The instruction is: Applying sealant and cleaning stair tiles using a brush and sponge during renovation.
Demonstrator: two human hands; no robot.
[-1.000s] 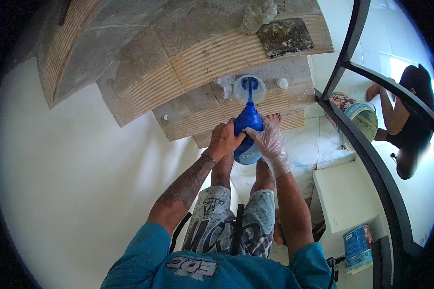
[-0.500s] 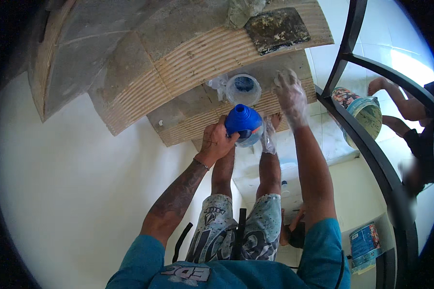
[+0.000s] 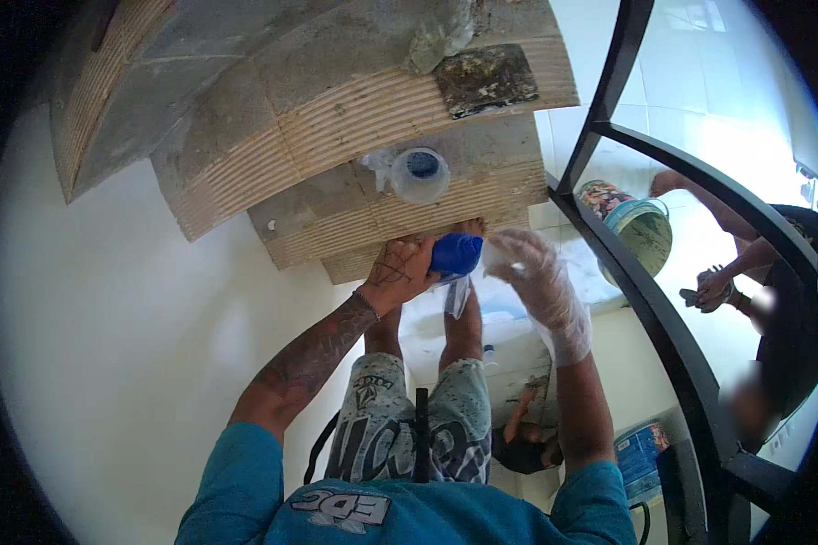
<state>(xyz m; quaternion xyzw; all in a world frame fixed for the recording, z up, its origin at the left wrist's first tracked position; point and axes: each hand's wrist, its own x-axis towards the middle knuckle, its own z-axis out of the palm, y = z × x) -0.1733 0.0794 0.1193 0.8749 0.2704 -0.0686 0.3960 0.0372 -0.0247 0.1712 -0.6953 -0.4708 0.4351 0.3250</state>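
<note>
My left hand is closed round a bottle with a blue top, now tipped over to the right; its clear lower part is mostly hidden. Just right of the blue top is my right hand, in a thin clear plastic glove whitened at the fingers. Its fingers are curved and apart, with the palm toward the bottle. A small white plastic tub with dark blue inside stands on the stair step beyond my hands, next to a crumpled clear plastic bag.
Ribbed stair treads rise ahead, bearing a dark stained board and a crumpled bag. At right runs a black metal railing. Beyond it are a bucket and a person. Another person is lower down.
The bottle has tipped from upright to pointing right. My right hand has come down and back beside its top, turning its palm toward it. The view has shifted slightly.
</note>
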